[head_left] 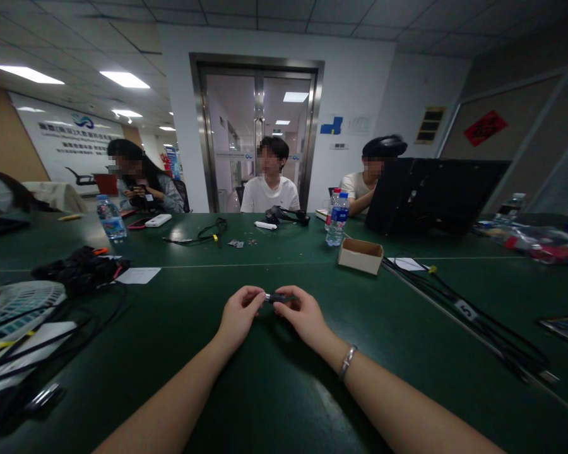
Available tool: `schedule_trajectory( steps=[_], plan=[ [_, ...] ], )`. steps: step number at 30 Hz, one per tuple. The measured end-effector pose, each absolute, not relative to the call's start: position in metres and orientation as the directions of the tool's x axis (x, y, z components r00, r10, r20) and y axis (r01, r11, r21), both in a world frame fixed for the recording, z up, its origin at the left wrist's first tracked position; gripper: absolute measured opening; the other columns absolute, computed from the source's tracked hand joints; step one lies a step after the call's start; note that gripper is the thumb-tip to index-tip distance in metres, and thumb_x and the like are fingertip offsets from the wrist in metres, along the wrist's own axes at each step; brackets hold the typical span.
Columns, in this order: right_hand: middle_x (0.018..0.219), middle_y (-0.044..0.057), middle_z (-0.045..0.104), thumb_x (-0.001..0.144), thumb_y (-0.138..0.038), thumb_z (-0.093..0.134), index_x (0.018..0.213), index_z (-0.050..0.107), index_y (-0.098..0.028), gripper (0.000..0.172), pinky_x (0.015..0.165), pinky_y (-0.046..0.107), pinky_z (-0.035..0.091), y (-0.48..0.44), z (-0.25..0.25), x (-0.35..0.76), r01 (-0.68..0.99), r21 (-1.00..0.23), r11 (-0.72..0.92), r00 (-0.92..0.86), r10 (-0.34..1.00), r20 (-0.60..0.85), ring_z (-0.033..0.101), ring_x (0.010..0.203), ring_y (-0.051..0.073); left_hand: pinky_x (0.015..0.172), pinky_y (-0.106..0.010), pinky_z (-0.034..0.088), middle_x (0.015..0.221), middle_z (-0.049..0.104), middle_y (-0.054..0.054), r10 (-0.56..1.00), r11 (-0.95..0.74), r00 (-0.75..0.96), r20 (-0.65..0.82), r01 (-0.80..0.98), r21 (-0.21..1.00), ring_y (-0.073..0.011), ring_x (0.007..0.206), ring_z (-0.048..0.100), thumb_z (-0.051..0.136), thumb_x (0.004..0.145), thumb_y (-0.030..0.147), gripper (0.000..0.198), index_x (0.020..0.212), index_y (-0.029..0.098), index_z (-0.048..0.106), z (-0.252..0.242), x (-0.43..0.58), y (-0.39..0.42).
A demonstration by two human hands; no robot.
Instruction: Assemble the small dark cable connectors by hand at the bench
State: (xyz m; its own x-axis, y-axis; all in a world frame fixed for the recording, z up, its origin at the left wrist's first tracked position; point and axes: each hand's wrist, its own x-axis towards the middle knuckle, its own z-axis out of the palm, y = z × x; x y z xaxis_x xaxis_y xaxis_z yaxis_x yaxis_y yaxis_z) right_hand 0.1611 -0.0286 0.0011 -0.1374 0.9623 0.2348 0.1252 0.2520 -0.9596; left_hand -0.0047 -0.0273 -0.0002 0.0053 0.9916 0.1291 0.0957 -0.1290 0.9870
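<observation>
one dark cylinder (275,297) is pinched at both ends by the nearly closed left hand (240,313) and right hand (305,313).

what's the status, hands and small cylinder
Left hand, right hand both pinching small cylinder. Cylinder roughly level. Cardboard box beyond, clear of hands.

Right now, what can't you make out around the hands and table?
All in the head view:
Small dark object: ends covered by the left hand and right hand; too small to identify.
Small grey bits: too small to identify.
White fan-like item: cut off by the left edge.
Open box: floor hidden by its near wall.
</observation>
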Motion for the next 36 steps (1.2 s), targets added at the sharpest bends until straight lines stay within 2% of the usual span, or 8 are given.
schedule_trajectory(
  steps=[4,12,18,22,26,30,33,36],
  plan=[
    [0.081,0.002,0.066,0.067,-0.026,0.067,0.095,0.061,-0.018,0.03,0.066,0.03,0.051,-0.029,0.002,0.161,0.128,-0.962,0.243,-0.131,0.965,0.226,0.062,0.069,0.015,0.065,-0.027,0.047,0.088,0.066,-0.006,0.985,-0.175,0.015,0.175,0.092,0.98,-0.018,0.08,0.061,0.063,0.071,0.037,0.029,0.091,0.017,0.062,-0.004,-0.005,-0.026],
    [0.081,0.003,0.066,0.069,-0.029,0.066,0.096,0.06,-0.016,0.031,0.066,0.032,0.051,-0.025,-0.003,0.161,0.106,-0.961,0.257,-0.15,0.959,0.24,0.063,0.067,0.016,0.092,-0.036,0.045,0.091,0.067,-0.005,0.965,-0.26,0.045,0.26,-0.016,0.966,-0.0194,0.092,0.063,0.066,0.067,0.027,0.021,0.086,0.016,0.062,-0.003,-0.004,-0.025],
    [0.081,0.002,0.065,0.069,-0.028,0.066,0.096,0.06,-0.017,0.03,0.065,0.03,0.052,-0.023,-0.005,0.162,0.102,-0.96,0.26,-0.144,0.959,0.245,0.063,0.067,0.015,0.096,-0.036,0.044,0.094,0.067,-0.006,0.963,-0.259,0.063,0.262,-0.05,0.965,-0.0196,0.095,0.062,0.066,0.066,0.027,0.022,0.085,0.017,0.061,0.001,-0.004,-0.027],
    [0.082,0.002,0.066,0.069,-0.028,0.066,0.096,0.06,-0.017,0.03,0.066,0.03,0.052,-0.024,-0.004,0.161,0.103,-0.961,0.258,-0.139,0.96,0.243,0.063,0.068,0.015,0.093,-0.035,0.045,0.099,0.065,-0.007,0.971,-0.235,0.036,0.237,-0.05,0.971,-0.0199,0.095,0.062,0.067,0.064,0.027,0.025,0.086,0.017,0.062,0.004,-0.002,-0.03],
    [0.083,0.003,0.066,0.068,-0.028,0.066,0.096,0.061,-0.018,0.03,0.067,0.031,0.051,-0.027,-0.001,0.161,0.111,-0.961,0.253,-0.137,0.962,0.237,0.063,0.069,0.016,0.079,-0.032,0.049,0.107,0.063,-0.009,0.986,-0.166,-0.029,0.165,-0.015,0.986,-0.0211,0.095,0.061,0.067,0.066,0.031,0.033,0.096,0.019,0.061,0.005,-0.003,-0.031],
    [0.079,0.002,0.067,0.067,-0.026,0.066,0.095,0.061,-0.017,0.03,0.065,0.03,0.05,-0.028,0.0,0.162,0.129,-0.96,0.25,-0.131,0.964,0.233,0.062,0.068,0.016,0.064,-0.027,0.048,0.089,0.064,-0.007,0.994,-0.102,-0.024,0.103,0.039,0.994,-0.018,0.079,0.061,0.063,0.071,0.041,0.032,0.091,0.015,0.062,0.001,-0.005,-0.028],
    [0.081,0.003,0.067,0.067,-0.025,0.067,0.096,0.062,-0.017,0.031,0.065,0.03,0.05,-0.028,0.001,0.162,0.144,-0.958,0.246,-0.131,0.965,0.228,0.062,0.068,0.015,0.062,-0.025,0.046,0.075,0.063,-0.004,0.992,-0.127,-0.006,0.127,0.063,0.99,-0.0153,0.071,0.058,0.064,0.07,0.042,0.03,0.083,0.014,0.063,0.0,-0.005,-0.027],
    [0.082,0.003,0.067,0.066,-0.024,0.067,0.095,0.062,-0.017,0.03,0.066,0.03,0.05,-0.029,0.002,0.161,0.149,-0.958,0.245,-0.122,0.966,0.228,0.062,0.069,0.015,0.064,-0.026,0.046,0.076,0.064,-0.003,0.991,-0.132,-0.015,0.132,0.042,0.99,-0.0157,0.071,0.059,0.068,0.065,0.041,0.032,0.083,0.015,0.064,0.002,-0.003,-0.028]
  ],
)
